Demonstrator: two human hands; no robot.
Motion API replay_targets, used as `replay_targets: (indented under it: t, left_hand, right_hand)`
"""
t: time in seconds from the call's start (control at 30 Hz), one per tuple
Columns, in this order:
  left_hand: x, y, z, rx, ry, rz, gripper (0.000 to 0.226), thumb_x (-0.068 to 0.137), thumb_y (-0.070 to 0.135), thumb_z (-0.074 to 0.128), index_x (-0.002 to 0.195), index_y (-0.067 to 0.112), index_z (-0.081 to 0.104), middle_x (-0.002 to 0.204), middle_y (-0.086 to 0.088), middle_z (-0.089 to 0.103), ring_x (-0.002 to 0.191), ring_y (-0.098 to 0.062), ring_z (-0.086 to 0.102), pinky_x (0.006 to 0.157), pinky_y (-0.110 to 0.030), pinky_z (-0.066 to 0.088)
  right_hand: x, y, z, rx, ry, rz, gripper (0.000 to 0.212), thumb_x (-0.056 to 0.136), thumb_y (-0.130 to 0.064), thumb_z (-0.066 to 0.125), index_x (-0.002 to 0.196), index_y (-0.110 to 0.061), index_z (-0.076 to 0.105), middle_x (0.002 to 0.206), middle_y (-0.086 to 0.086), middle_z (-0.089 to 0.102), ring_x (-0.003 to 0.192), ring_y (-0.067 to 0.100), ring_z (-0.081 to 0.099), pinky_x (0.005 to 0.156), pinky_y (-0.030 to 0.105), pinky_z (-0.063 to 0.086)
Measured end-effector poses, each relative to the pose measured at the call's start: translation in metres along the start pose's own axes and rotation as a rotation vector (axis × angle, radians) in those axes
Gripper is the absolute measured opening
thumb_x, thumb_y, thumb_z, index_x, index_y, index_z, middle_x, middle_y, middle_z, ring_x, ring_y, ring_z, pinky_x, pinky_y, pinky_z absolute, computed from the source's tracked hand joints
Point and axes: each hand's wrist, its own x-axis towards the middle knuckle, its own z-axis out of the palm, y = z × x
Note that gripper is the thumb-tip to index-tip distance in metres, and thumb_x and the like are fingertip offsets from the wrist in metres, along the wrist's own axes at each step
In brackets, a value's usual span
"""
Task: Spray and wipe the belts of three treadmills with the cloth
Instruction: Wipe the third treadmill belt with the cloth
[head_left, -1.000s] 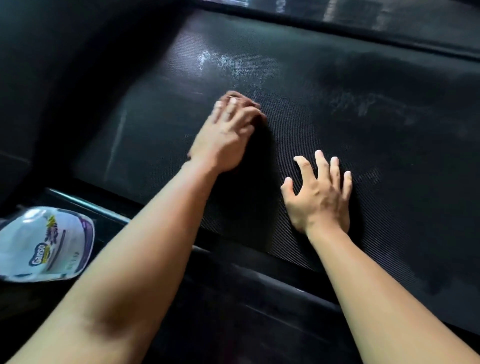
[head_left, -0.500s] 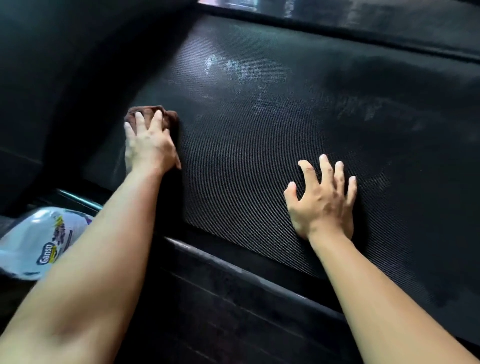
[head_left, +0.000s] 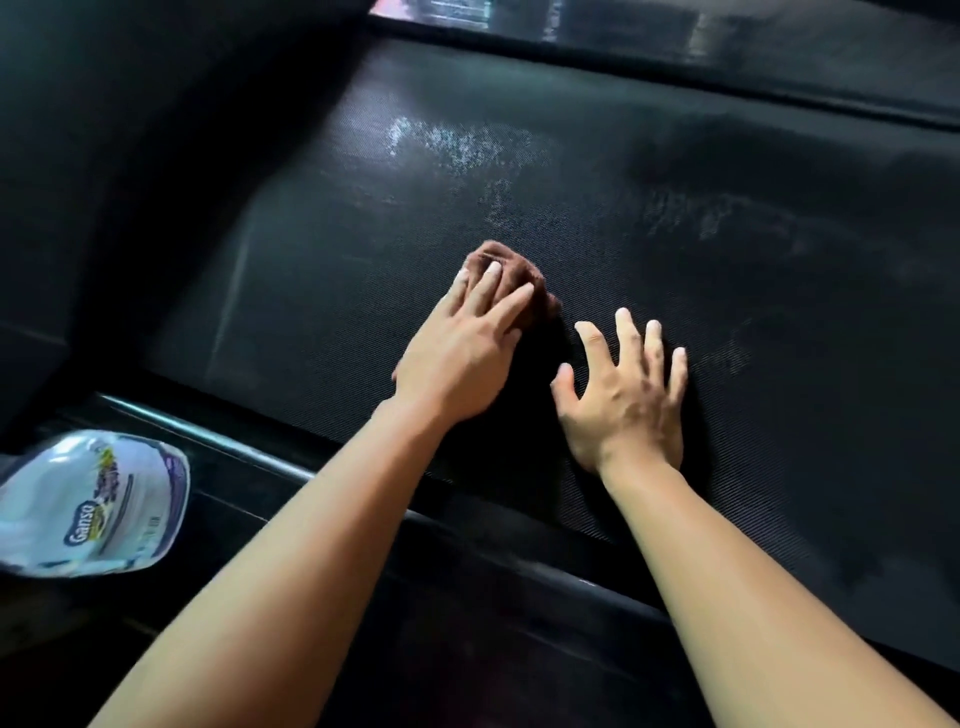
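Your left grip (head_left: 457, 358) lies flat, fingers straight, pressing the crumpled brown cloth (head_left: 514, 262) onto the black textured treadmill belt (head_left: 753, 322); your right grip (head_left: 623, 405) rests just beside it, fingers spread wide, palm on the belt; pale wet streaks (head_left: 457, 145) mark the belt beyond the cloth; a white labelled spray bottle (head_left: 93, 509) lies at lower left, near the glossy black side rail (head_left: 249, 447).
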Motion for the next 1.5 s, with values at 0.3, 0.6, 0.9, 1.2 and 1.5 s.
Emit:
replay_targets:
  t: [0.3,0.6,0.9,1.2,1.5]
  left_hand:
    - [-0.055,-0.090,-0.022,-0.094,0.015,-0.562,0.055,0.106,0.038,0.038,0.159,0.033,0.026,0.170,-0.005,0.008,0.157,-0.028,0.002,0.127,-0.037,0.000]
    - [0.016,-0.041,-0.022,-0.061,0.009,-0.295,0.056,0.106,0.027,0.041,0.160,0.024,0.024,0.169,-0.009,0.008,0.157,-0.024,-0.003,0.125,-0.032,-0.011]
    - [-0.061,-0.053,-0.005,-0.063,0.065,-0.368,0.056,0.105,0.030,0.044,0.158,0.029,0.029,0.169,-0.009,0.013,0.157,-0.029,0.006,0.127,-0.035,0.000]
    - [-0.040,-0.163,-0.032,0.015,0.115,-1.058,0.058,0.105,0.033,0.032,0.161,0.025,0.019,0.169,-0.014,0.009,0.155,-0.035,0.004,0.124,-0.042,0.004]
    - [0.046,-0.159,-0.049,-0.061,0.041,-0.949,0.061,0.104,0.032,0.039,0.161,0.034,0.017,0.171,-0.001,0.002,0.156,-0.032,0.001,0.124,-0.044,0.012]
  right_hand:
    - [-0.004,0.005,-0.003,0.012,-0.017,-0.075,0.055,0.094,-0.045,0.033,0.147,-0.030,0.038,0.162,0.010,0.025,0.151,0.034,0.015,0.122,0.056,0.007]
    - [0.004,0.002,-0.010,0.025,-0.091,-0.063,0.051,0.098,-0.042,0.039,0.147,-0.030,0.037,0.163,0.008,0.021,0.151,0.032,0.010,0.122,0.052,0.003]
    - [0.039,-0.029,-0.008,0.062,-0.119,-0.179,0.049,0.101,-0.047,0.034,0.147,-0.031,0.037,0.164,0.007,0.018,0.152,0.031,0.008,0.123,0.049,0.001]
    - [0.055,-0.061,0.010,0.030,-0.153,-0.272,0.056,0.098,-0.056,0.028,0.151,-0.038,0.029,0.166,0.006,0.009,0.153,0.031,0.001,0.122,0.052,-0.005]
    - [0.057,-0.061,0.015,0.042,-0.106,-0.265,0.054,0.095,-0.053,0.033,0.147,-0.038,0.035,0.165,0.006,0.017,0.152,0.031,0.008,0.122,0.052,-0.001]
